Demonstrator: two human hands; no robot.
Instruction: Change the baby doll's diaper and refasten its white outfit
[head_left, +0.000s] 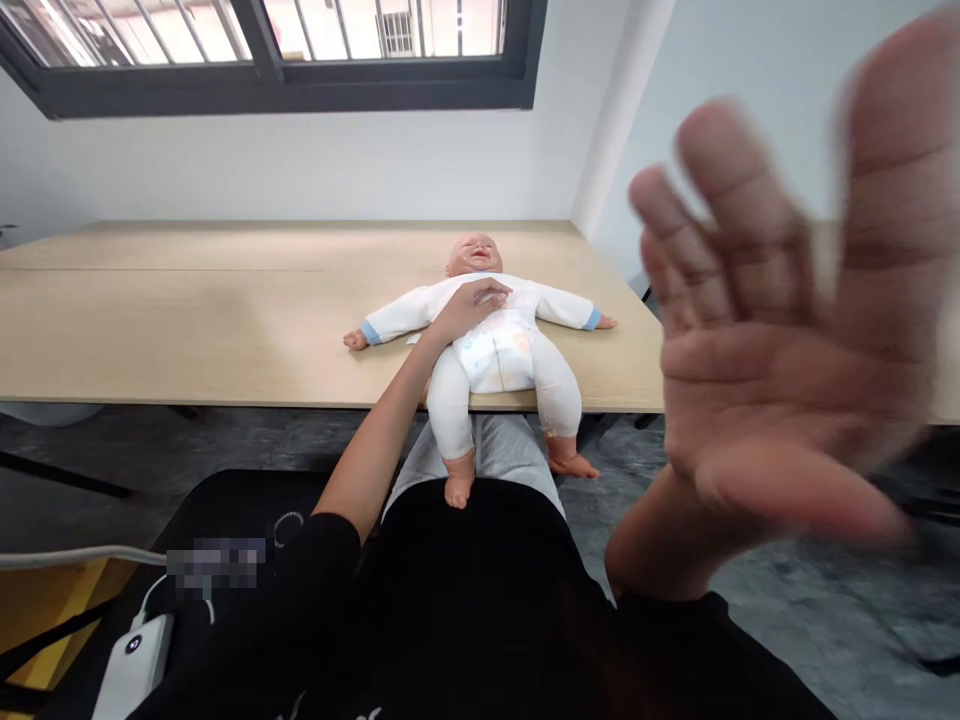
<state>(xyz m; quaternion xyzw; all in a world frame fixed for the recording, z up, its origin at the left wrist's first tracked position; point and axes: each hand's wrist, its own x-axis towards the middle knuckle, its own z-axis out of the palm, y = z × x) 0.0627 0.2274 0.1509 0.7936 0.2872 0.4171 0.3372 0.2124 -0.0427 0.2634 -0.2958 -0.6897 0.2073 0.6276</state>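
A baby doll (476,256) lies on its back at the front edge of the wooden table, arms spread and legs hanging over the edge. It wears a white top with blue cuffs and a patterned diaper (499,355). My left hand (474,305) rests on the doll's chest, just above the diaper, with its fingers extended. Raised close to the camera at the right, my right hand (787,340) shows its palm, slightly blurred, with fingers apart and nothing in it.
The pale wooden table (187,320) stretches left and back to a white wall with a barred window (300,85). A white power bank (135,665) with cables sits on a black seat at the lower left.
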